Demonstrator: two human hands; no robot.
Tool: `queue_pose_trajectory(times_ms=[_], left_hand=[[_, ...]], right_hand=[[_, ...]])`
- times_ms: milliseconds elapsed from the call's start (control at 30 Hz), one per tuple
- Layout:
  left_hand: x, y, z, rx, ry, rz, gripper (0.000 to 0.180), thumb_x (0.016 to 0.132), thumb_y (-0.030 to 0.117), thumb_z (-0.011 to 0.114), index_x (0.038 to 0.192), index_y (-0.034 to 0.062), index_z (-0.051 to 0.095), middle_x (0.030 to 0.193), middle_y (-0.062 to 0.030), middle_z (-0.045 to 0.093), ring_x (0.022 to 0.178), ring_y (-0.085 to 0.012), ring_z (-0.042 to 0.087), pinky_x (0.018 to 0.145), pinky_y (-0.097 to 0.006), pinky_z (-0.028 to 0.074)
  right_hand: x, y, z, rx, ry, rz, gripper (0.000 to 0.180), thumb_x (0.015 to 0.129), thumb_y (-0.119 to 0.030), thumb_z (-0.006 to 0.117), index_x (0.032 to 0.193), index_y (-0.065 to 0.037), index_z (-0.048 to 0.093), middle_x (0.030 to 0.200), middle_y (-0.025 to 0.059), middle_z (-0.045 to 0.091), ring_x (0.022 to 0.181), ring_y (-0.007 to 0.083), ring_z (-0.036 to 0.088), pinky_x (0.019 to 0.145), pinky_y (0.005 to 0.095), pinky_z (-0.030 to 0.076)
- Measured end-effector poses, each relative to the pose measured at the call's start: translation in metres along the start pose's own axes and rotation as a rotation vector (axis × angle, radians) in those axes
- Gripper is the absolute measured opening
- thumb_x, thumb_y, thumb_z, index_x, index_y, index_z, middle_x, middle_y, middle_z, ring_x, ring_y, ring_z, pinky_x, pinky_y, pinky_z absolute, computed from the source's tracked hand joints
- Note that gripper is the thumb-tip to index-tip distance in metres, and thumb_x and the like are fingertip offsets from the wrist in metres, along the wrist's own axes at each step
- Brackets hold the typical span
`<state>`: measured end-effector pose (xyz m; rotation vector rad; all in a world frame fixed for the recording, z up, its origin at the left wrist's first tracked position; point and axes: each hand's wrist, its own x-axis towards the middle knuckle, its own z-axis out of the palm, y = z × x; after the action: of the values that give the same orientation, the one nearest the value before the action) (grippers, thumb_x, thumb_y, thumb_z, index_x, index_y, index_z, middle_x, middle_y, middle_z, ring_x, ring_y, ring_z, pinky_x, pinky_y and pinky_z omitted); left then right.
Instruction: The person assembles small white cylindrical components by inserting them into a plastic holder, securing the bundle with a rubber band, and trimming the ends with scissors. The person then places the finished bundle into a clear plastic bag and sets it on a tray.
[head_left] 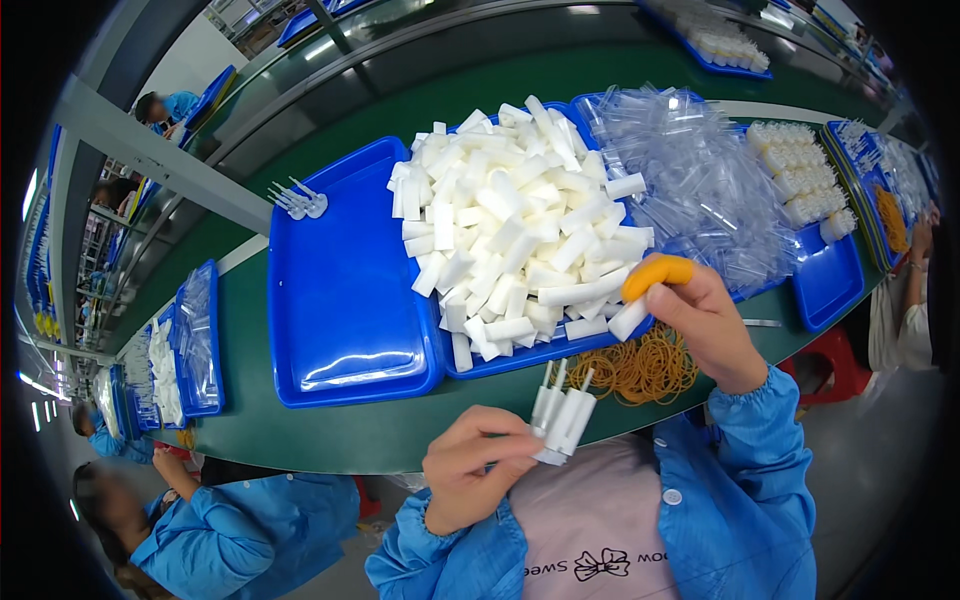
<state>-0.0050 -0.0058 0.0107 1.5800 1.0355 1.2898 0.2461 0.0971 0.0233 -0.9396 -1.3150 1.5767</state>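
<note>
My left hand [470, 468] holds a small bunch of white plastic tubes [562, 412] with thin tips, close to my chest. My right hand [700, 320], an orange rubber cot on one finger, pinches a single white tube [629, 318] at the near right edge of a blue tray [510, 362] heaped with white tubes [520, 225]. A pile of tan rubber bands [640, 368] lies on the green table just under my right hand.
A nearly bare blue tray [340, 290] with a few white pieces at its far corner sits to the left. Clear plastic caps [700, 180] fill a tray to the right, then more white parts [805, 175]. Other workers in blue sit at both sides.
</note>
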Motion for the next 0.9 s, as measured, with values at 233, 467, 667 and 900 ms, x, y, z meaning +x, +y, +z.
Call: queue_pose_trajectory(times_ms=[233,467,667,900], left_hand=[[0.008,0.004,0.006,0.120,-0.100,0.088,0.020,0.065,-0.005,0.074,0.083,0.0038,0.072,0.081,-0.0084,0.063,0.073,-0.0188,0.059,0.061,-0.028,0.046],[0.010,0.005,0.004,0.152,-0.146,0.128,0.027,0.060,-0.005,0.073,0.085,0.0058,0.073,0.083,-0.0072,0.064,0.073,-0.0207,0.061,0.062,-0.029,0.047],[0.013,0.008,0.000,0.207,-0.176,0.174,0.026,0.056,-0.004,0.075,0.079,0.0068,0.073,0.081,-0.0069,0.064,0.072,-0.0209,0.061,0.059,-0.030,0.047],[0.014,0.008,-0.002,0.223,-0.228,0.218,0.032,0.056,-0.003,0.072,0.087,0.0066,0.073,0.085,-0.0081,0.065,0.074,-0.0215,0.062,0.064,-0.029,0.050]], right_hand=[[0.003,0.008,0.012,0.018,-0.149,0.106,0.026,0.090,-0.022,0.060,0.106,-0.001,0.060,0.086,-0.0008,0.057,0.083,0.0055,0.053,0.080,0.0218,0.042],[0.006,0.004,0.010,-0.008,-0.140,0.161,0.022,0.086,-0.018,0.064,0.100,-0.002,0.060,0.087,-0.0012,0.058,0.083,0.0052,0.053,0.078,0.0212,0.042],[0.006,0.006,0.011,-0.034,-0.185,0.104,0.019,0.083,-0.014,0.069,0.097,-0.003,0.062,0.089,0.0009,0.062,0.084,0.0072,0.055,0.078,0.0216,0.043],[0.003,-0.002,0.013,-0.106,-0.334,0.148,0.017,0.080,-0.013,0.072,0.091,-0.003,0.065,0.088,0.0017,0.063,0.085,0.0079,0.056,0.076,0.0232,0.044]])
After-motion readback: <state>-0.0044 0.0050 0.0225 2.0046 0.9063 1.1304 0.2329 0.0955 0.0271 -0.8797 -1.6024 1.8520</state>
